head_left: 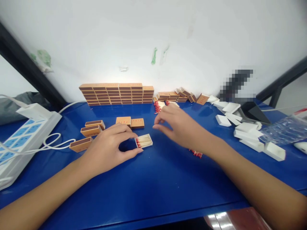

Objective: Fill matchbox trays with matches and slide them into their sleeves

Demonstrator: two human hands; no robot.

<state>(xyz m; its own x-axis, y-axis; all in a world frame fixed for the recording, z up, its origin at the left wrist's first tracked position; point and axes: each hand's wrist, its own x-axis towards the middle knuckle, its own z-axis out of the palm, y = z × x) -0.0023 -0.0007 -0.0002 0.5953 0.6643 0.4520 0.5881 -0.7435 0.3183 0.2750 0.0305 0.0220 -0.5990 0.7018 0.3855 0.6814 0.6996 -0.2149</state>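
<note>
The blue table (158, 188) leaves me open room between my forearms, down to its near edge; past my hands, a row of stacked matchboxes (114, 95) bounds it. My right hand (177, 123) hovers, thumb and curled fingers narrowly parted. My left hand (105, 148) pinches the near end of a white tray (148, 146), matches (144, 140) inside, red heads toward that hand.

Front tabletop (155, 188) open; match tray (144, 141) midway, matchbox stack (117, 94) blocking back, power strip (24, 131) left, white trays (274, 151) right.
</note>
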